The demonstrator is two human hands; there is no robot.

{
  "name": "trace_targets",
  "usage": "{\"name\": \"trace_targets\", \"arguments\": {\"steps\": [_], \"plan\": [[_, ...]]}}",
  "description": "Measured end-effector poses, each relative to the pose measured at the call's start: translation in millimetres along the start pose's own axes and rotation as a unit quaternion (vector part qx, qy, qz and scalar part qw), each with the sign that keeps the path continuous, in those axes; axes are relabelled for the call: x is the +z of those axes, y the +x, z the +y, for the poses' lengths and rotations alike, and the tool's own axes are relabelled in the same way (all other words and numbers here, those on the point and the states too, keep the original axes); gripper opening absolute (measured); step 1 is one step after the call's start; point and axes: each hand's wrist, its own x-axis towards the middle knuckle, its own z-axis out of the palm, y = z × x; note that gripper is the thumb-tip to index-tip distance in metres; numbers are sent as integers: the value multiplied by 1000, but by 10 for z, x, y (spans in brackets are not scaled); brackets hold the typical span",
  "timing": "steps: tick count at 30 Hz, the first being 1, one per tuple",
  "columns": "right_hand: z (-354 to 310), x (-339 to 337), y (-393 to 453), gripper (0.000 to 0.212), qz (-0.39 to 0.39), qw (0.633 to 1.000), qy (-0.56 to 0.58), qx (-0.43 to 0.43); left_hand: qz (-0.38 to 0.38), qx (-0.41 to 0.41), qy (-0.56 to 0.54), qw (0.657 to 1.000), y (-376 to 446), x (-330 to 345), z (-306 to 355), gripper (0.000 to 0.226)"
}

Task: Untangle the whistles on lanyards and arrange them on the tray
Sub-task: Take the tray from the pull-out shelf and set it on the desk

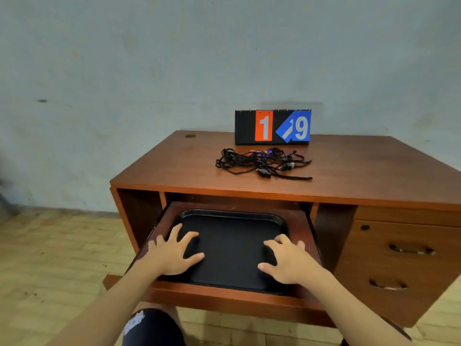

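Lying beyond both hands (174,253): tangled whistles (263,163).

- Light was soft, even and moderately dim; no hard highlights anywhere.
- Wall (224,46) read grey-blue and mottled, darker toward the left edge.
- Scoreboard (273,127) cast a faint shadow on the wall behind it, up and to the right.
- Cavity under the desk top (349,166) sat in deep shadow; the black tray (232,214) showed only a thin sheen along its far rim.
- Wide-angle bending was visible: desk edges curved and splayed toward the frame sides.
- Overall slightly soft; left edge smeared, tangled lanyards (262,162) lacked fine detail.
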Motion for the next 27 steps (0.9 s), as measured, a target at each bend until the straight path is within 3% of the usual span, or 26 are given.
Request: {"name": "trace_targets", "arguments": {"steps": [5,16,23,27], "plan": [[-81,10,21,80,10,998,47,31,77,-15,-61,995,44,99,42,59],[5,-690,-559,76,90,995,24,23,196,24,-57,979,-448,-651,226,68],[248,-1102,-38,67,100,994,27,26,114,53,-45,991,194,-1204,434,56],[401,-1100,327,72,94,995,30,33,92,88,-56,990,678,-1157,363,70]]}}
